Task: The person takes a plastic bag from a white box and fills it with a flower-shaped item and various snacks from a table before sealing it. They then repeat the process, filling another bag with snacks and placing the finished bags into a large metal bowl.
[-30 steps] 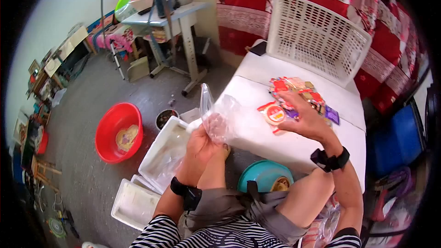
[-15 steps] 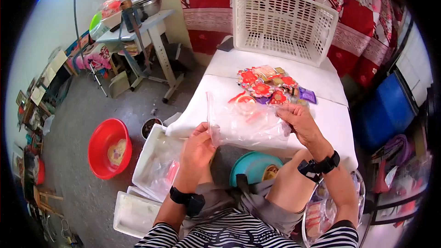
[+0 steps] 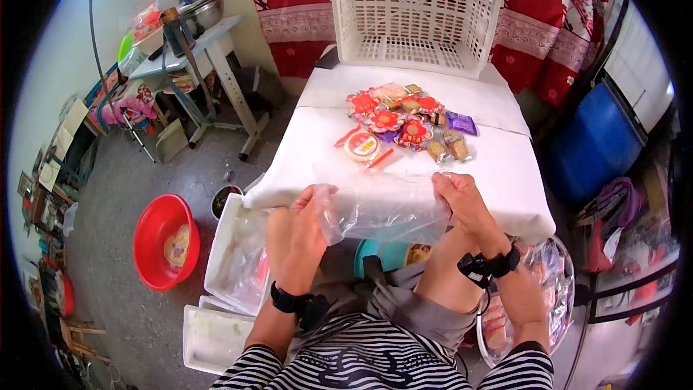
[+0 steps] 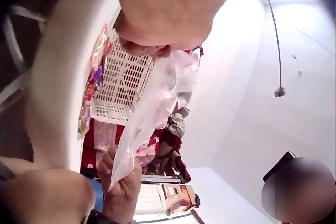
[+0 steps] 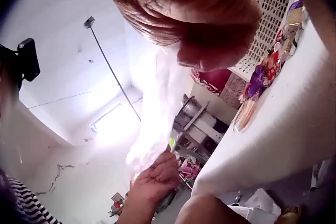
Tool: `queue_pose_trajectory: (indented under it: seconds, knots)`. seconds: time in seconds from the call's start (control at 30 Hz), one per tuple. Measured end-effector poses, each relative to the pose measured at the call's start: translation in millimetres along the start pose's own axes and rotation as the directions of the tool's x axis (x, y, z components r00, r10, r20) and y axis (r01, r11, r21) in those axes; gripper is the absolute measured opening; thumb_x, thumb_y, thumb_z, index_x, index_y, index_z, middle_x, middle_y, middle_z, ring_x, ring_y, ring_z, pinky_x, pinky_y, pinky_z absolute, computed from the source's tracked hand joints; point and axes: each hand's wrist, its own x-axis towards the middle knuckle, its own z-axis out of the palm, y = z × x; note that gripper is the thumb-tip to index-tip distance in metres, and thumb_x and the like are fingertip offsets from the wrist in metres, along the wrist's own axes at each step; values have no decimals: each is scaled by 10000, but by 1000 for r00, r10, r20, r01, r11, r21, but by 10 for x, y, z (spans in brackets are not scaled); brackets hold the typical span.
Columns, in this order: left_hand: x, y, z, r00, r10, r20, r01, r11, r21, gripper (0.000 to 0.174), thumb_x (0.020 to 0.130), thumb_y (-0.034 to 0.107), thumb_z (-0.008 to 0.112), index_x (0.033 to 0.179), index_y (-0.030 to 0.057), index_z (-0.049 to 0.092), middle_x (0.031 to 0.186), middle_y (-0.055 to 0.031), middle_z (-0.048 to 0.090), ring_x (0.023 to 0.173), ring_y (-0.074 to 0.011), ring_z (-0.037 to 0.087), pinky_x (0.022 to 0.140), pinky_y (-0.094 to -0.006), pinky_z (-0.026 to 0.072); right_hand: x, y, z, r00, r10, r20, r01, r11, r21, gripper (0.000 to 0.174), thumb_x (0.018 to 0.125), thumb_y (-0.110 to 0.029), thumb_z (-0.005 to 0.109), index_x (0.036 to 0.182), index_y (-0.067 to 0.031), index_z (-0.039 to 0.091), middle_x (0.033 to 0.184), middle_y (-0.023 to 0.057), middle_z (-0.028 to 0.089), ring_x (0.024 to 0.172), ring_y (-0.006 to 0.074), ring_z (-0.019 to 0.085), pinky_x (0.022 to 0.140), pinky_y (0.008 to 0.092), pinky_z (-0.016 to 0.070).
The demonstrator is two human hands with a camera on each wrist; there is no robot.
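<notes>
A clear plastic bag (image 3: 386,206) is stretched between both hands above the near edge of the white-covered table (image 3: 303,137). My left hand (image 3: 297,227) pinches its left end, while the right hand (image 3: 468,206) grips the other end between thumb and fingers. In the left wrist view the bag (image 4: 155,106) looks flat, running from one hand to the other. Just beyond it on the table lies a pile of wrapped snacks: red flower-patterned packets (image 3: 415,132), a round white-and-red packet (image 3: 361,146), a purple packet (image 3: 462,123) and small golden-brown packets (image 3: 456,146).
A white perforated basket (image 3: 411,18) stands on its side at the table's back. Left on the floor are a red basin (image 3: 148,245) and white foam boxes (image 3: 216,336). A teal basin (image 3: 364,253) sits beneath the table's near edge, and a round tray of packets (image 3: 563,274) stands at right.
My right hand has left the snack pile and taken the bag's right end. The bag, earlier bunched in the left hand, is now spread between both hands. The head view has shifted.
</notes>
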Motion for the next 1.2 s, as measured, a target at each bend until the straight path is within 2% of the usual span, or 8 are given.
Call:
queue_pose_trajectory:
  seconds: [0.07, 0.17, 0.27, 0.4, 0.5, 0.77, 0.9, 1.2]
  knots:
    - [-36, -140, -168, 971, 237, 9, -201, 804, 560, 215, 895, 72, 511, 1091, -12, 533, 928, -66, 607, 822, -119, 581, 724, -247, 485, -51, 25, -90, 981, -67, -183, 66, 998, -10, 375, 917, -327, 496, 633, -82, 497, 507, -26, 425, 410, 63, 369, 378, 223, 311]
    - [208, -623, -763, 804, 276, -527, -403, 904, -141, 188, 916, 124, 482, 1014, 21, 605, 757, 8, 582, 648, -75, 544, 586, -206, 447, -156, 71, -455, 945, -44, -324, 86, 989, 118, 387, 918, -319, 493, 602, -98, 459, 505, -29, 406, 402, 61, 347, 380, 224, 293]
    - [162, -704, -1075, 928, 12, -371, -202, 855, -477, 190, 886, 94, 524, 1052, 26, 585, 806, -6, 584, 719, -84, 550, 638, -220, 450, -135, 222, -500, 940, 64, -334, -8, 986, 168, 366, 923, -312, 504, 631, -93, 498, 516, -26, 440, 402, 60, 366, 387, 215, 298]
    - [-245, -391, -470, 932, -198, 304, -61, 740, 670, 375, 853, 115, 600, 1197, 10, 493, 903, -28, 586, 835, -150, 574, 738, -269, 465, -48, 326, -411, 973, 30, -227, 20, 977, 214, 340, 916, -316, 528, 651, -102, 515, 493, -36, 444, 392, 49, 379, 371, 197, 306]
    - [-295, -683, -422, 919, -7, 394, -232, 798, 556, 472, 845, 136, 608, 1264, 3, 436, 1063, -68, 552, 958, -151, 541, 768, -279, 456, -80, 330, -416, 982, 26, -187, 16, 976, 219, 336, 913, -319, 533, 663, -95, 531, 501, -38, 454, 401, 47, 389, 377, 196, 316]
    - [-50, -670, 24, 880, -130, 457, 246, 948, -204, 826, 749, 176, 711, 1402, 8, 235, 1335, -126, 360, 1239, -238, 348, 974, -343, 332, -75, 292, -257, 983, 91, 156, -92, 996, 0, 347, 913, -338, 534, 686, -76, 545, 531, -34, 477, 443, 40, 429, 403, 198, 354]
    - [-191, -798, 200, 844, -233, 482, 299, 952, -63, 275, 826, 124, 592, 1074, 6, 594, 883, -44, 612, 802, -125, 569, 699, -240, 438, -60, 312, -216, 949, 118, 293, -100, 992, -76, 336, 912, -334, 536, 728, -54, 561, 556, -19, 505, 457, 48, 454, 409, 203, 383]
    - [-66, -809, -1499, 844, -97, -527, -38, 970, -239, 63, 854, 93, 570, 870, 61, 622, 667, 18, 552, 511, -63, 477, 433, -212, 364, -97, 222, -223, 970, 149, 192, -135, 987, -84, 280, 920, -280, 530, 810, -26, 575, 652, -5, 561, 531, 53, 514, 497, 192, 436]
